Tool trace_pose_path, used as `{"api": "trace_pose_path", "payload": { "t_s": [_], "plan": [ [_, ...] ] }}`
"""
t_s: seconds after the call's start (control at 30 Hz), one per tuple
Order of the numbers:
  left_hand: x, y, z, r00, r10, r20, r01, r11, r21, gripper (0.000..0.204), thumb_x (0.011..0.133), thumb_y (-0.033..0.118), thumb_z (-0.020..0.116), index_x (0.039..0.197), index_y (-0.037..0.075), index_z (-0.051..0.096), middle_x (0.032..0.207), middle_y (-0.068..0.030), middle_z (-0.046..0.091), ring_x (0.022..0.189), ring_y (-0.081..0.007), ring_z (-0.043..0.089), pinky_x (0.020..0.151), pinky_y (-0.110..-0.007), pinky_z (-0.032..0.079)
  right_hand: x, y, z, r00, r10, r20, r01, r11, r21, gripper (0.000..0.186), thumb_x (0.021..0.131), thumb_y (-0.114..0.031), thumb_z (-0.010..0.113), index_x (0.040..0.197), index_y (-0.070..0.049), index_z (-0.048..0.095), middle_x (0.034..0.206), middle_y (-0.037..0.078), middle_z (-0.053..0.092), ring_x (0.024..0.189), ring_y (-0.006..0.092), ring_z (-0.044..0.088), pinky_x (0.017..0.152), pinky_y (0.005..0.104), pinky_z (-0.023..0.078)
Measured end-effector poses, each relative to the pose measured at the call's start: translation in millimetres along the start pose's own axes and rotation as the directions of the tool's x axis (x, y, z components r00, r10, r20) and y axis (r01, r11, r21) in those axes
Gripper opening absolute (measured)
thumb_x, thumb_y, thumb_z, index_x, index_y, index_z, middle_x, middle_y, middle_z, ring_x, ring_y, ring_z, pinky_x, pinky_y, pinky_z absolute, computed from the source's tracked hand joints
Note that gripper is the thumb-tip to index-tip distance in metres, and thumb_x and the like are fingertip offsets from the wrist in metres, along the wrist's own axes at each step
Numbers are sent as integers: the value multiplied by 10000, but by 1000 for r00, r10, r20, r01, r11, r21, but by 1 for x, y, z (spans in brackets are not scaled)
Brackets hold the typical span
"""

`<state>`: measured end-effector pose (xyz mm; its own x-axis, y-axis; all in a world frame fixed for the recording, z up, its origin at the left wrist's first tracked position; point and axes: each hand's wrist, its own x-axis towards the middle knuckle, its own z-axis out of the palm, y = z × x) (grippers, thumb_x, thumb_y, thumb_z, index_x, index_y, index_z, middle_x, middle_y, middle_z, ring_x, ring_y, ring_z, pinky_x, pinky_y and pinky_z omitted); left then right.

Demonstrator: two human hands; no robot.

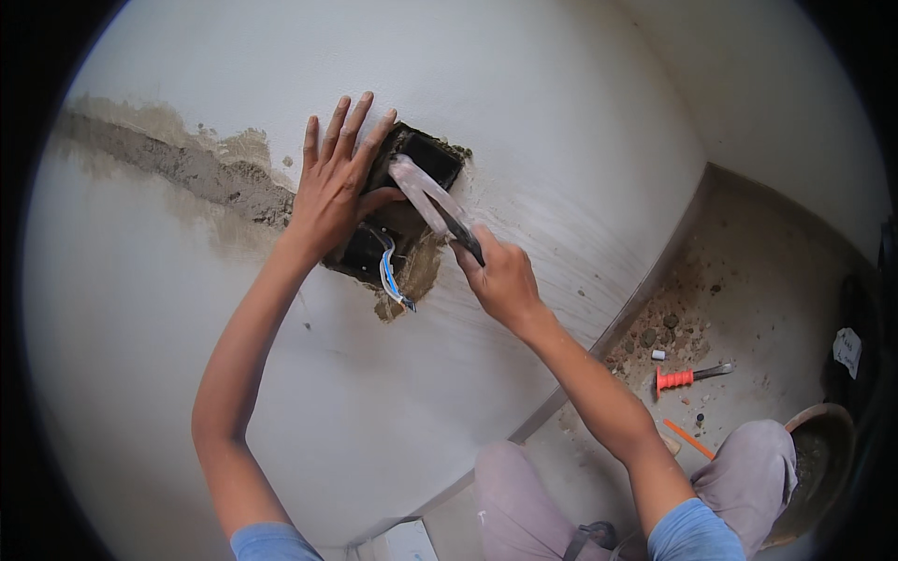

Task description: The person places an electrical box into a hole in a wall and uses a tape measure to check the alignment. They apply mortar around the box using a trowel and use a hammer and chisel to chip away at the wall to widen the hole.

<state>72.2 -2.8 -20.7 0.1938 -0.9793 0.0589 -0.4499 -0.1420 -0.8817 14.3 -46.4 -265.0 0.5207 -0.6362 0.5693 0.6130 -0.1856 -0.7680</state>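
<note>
At a black wall box (436, 161), right hand (505, 280) gripping whitish tool (415, 187), slanting up-left, left hand (339, 192) splayed.

Item: left forearm (254, 337), bare, rises from a bent elbow to a left hand (334, 194), back showing, fingers extended, thumb jutting rightward; right forearm (589, 388), bare, slants up-left to a right hand (506, 280), fingers curled tight.

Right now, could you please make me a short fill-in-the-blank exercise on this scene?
Of the left hand and the right hand, only the ____ one grips the tool.
The wires at the black wall box are white and ____.
The orange-handled chisel lies on the ____.

Missing words: right; blue; floor.
</note>
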Motion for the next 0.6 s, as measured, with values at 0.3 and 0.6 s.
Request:
{"api": "trace_pose_path", "payload": {
  "t_s": [0.3, 0.6],
  "plan": [
    [-3, -2, 5, 999, 9, -32, -10, 999, -30, 848, 753, 563, 621, 1487, 320, 273, 1576, -46, 162, 1465, -261, 101, 1187, -522, 23, 6, -3, -5, 998, 53, -38, -50, 996, 73, 241, 918, -259, 604, 956, -34, 527, 651, 205, 599, 638, 429, 606, 542, 477, 456],
    [0, 1, 2, 997, 70, 22, -72, 994, 88, 682, 804, 556, 564, 1436, 434, 337, 1587, -9, 135, 1472, -231, 45, 1185, -534, -27, -11, 16, -13, 986, 138, -98, -135, 990, 44, 170, 914, -120, 614, 971, 22, 541, 618, 225, 566, 574, 417, 585, 498, 424, 424]
  ]
}}
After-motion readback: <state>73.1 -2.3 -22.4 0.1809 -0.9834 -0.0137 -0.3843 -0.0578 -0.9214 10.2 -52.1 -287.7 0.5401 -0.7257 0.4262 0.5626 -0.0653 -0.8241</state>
